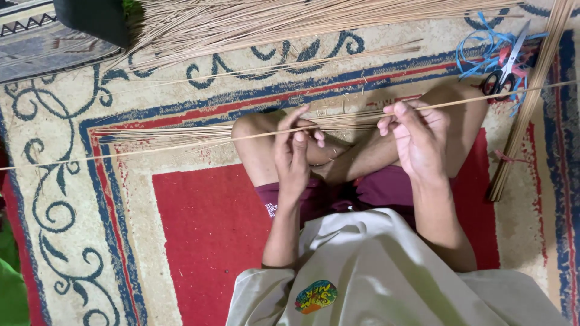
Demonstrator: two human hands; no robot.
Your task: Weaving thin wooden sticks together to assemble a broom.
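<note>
A long thin tan stick [181, 143] runs across the view from far left to upper right, above my crossed legs. My left hand [294, 151] pinches it between thumb and fingers near its middle. My right hand [417, 136] grips the same stick further right, fingers curled over it. A small bundle of similar sticks [163, 131] lies on the carpet just beyond my knees, under the held stick.
A large pile of sticks [254, 24] lies across the top. Another bundle [531, 96] lies at the right. Scissors [506, 66] rest on blue plastic strips [477, 51] at upper right. A dark object [90, 18] sits at top left. The patterned carpet [193, 229] covers the floor.
</note>
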